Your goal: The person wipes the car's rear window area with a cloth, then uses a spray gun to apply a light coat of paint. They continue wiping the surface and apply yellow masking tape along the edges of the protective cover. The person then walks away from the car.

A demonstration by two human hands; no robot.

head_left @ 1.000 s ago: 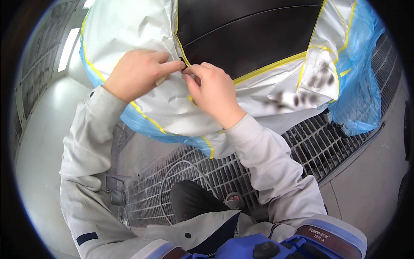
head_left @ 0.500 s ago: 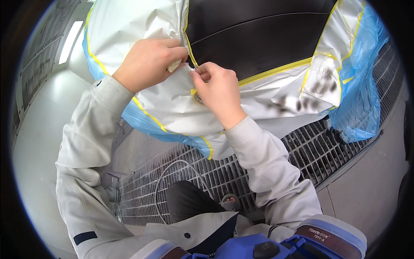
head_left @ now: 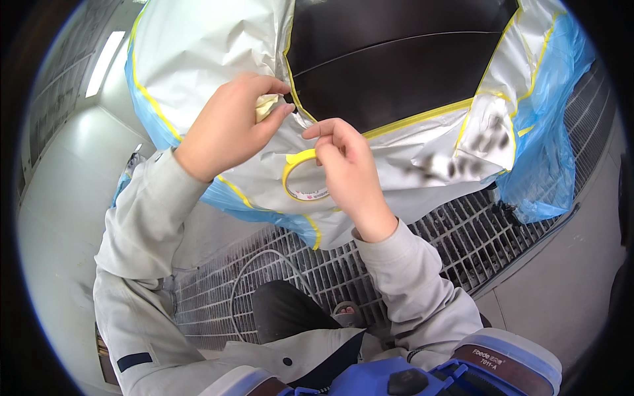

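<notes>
My left hand is over the white masking sheet, beside the lower left corner of a dark panel. A crumpled pale-yellow piece, paper or cloth, I cannot tell which, is tucked in this hand, while thumb and forefinger reach the sheet's edge. My right hand grips a roll of yellow masking tape just below that corner; its forefinger points left toward my left hand. Yellow tape runs along the panel's border.
Blue plastic film hangs at the right, with dark paint smudges on the sheet near it. Below is a metal floor grating with a thin grey hose. A respirator shows at the lower edge.
My hands have moved slightly down and apart. The tape roll, mostly hidden behind my right hand before, now shows clearly in it.
</notes>
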